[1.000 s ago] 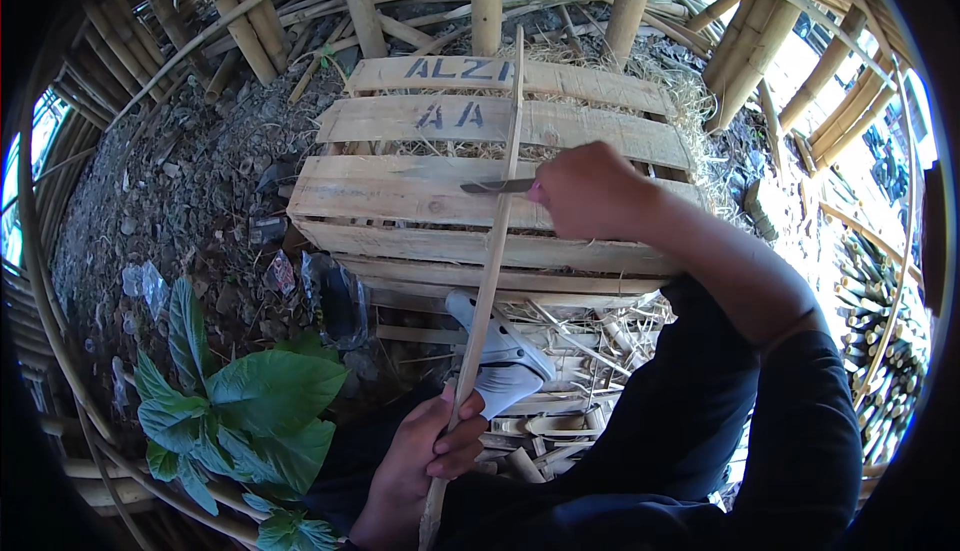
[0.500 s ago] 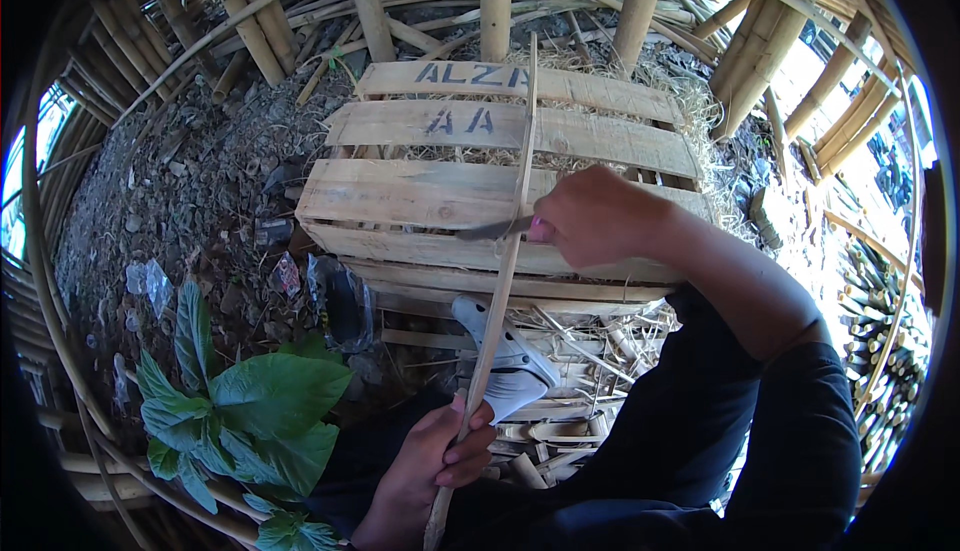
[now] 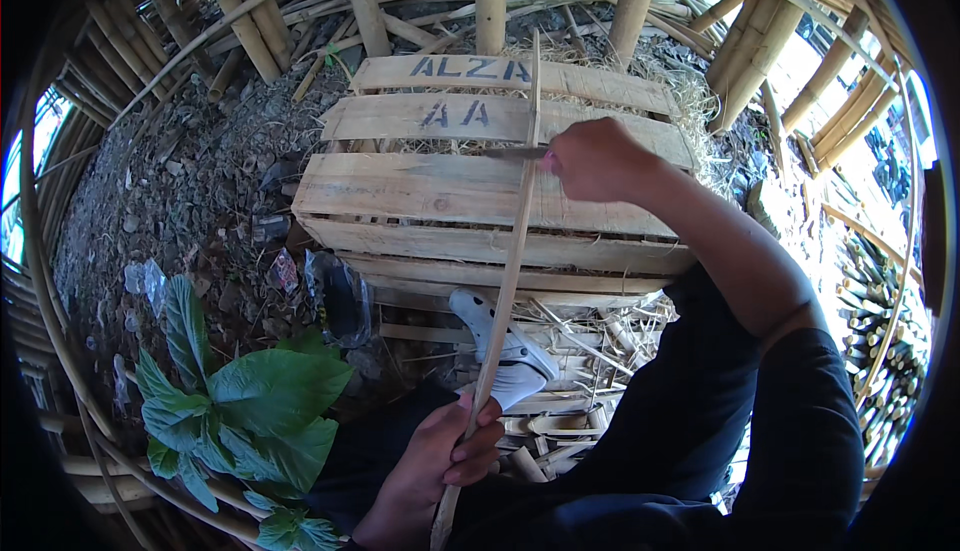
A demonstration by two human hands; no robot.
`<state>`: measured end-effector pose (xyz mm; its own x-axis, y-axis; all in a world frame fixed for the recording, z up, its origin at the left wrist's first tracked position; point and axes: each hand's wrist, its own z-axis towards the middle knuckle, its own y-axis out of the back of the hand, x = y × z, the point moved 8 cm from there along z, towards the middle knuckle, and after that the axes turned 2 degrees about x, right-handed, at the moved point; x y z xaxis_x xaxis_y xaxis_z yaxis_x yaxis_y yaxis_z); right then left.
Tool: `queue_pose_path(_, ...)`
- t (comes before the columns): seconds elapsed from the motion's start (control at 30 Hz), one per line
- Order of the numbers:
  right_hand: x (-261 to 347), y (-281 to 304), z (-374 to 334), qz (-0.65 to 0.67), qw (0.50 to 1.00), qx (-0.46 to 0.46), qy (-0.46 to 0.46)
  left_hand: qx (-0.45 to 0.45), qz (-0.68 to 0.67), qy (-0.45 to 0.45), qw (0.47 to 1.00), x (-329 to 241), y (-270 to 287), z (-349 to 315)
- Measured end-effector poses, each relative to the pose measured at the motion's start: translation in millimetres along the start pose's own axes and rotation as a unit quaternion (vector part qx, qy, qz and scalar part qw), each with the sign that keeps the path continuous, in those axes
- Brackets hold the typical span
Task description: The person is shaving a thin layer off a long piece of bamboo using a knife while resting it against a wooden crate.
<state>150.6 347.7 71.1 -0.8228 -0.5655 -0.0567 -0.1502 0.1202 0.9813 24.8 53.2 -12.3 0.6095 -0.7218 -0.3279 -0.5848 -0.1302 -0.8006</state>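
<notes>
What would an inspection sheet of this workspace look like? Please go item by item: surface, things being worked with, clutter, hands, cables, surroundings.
Surface: slatted wooden crate with dark lettering; straw around its far right corner.
Things in use: long pale strip, slanting over the crate; knife, blade across the strip.
Clutter: clear plastic scraps on the littered ground at left.
Hands: left hand closed around the strip's near part; right hand closed on the knife, its handle mostly hidden.
Cables: nothing seen.
Surroundings: bamboo posts beyond the crate, leafy plant at lower left, stacked canes at right.
</notes>
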Motion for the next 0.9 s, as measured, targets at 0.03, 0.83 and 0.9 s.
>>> queue_pose_path(0.03, 8, -2, -5, -0.004, 1.000, 0.002, 0.019, 0.002, -0.001, 0.004, 1.000, 1, 0, -3)
queue_pose_path(0.83, -36, 5, 19, -0.011, 1.000, -0.018, -0.017, 0.027, -0.031, 0.019, 0.999, 5, 6, 1)
queue_pose_path(0.9, -36, 11, 18, -0.030, 0.998, -0.042, -0.023, 0.034, -0.035, 0.018, 0.999, 3, 4, 2)
